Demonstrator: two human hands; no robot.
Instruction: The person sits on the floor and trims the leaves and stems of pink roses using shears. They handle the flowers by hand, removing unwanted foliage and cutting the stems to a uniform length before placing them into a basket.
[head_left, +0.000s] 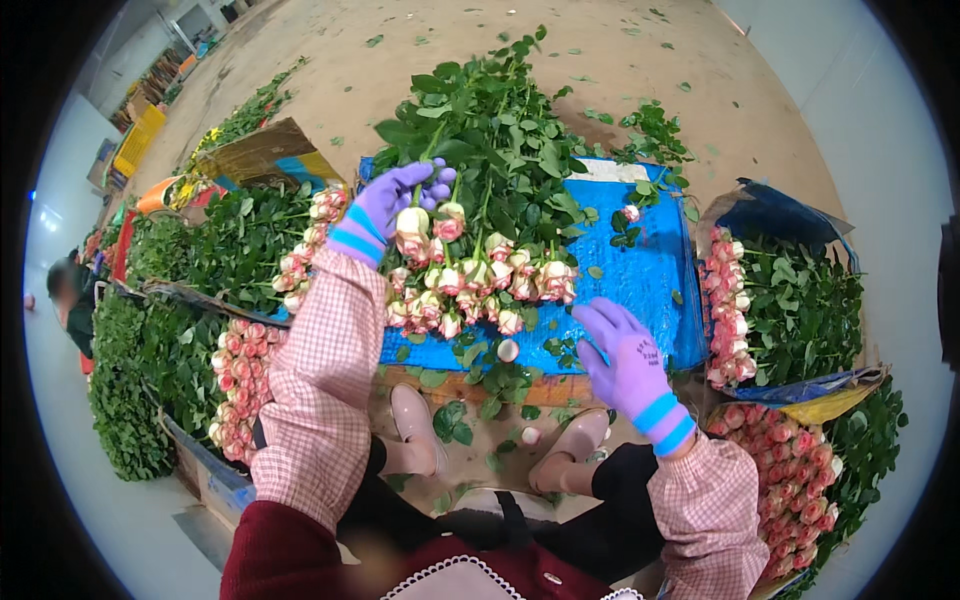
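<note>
Both hands wear purple gloves with blue-striped cuffs. My left hand [400, 200] is closed around the stems of a couple of pink-and-white roses [412, 236], their blooms hanging below the fingers. Under and beside it lies a pile of cut roses [478, 280], heads toward me and leafy stems [500, 130] pointing away. The pile rests on a low table covered in blue plastic [645, 265]. Over the table's near right part is my right hand [622, 355], holding nothing, its fingers stretched out and apart.
Boxes of bunched roses stand on the left [243, 375] and right [790, 480]. Another box of roses [727, 310] sits right of the table, a cardboard flap [265, 155] at left. Fallen leaves and rose heads [530, 435] lie around my shoes [415, 425]. Another person [75, 305] is far left.
</note>
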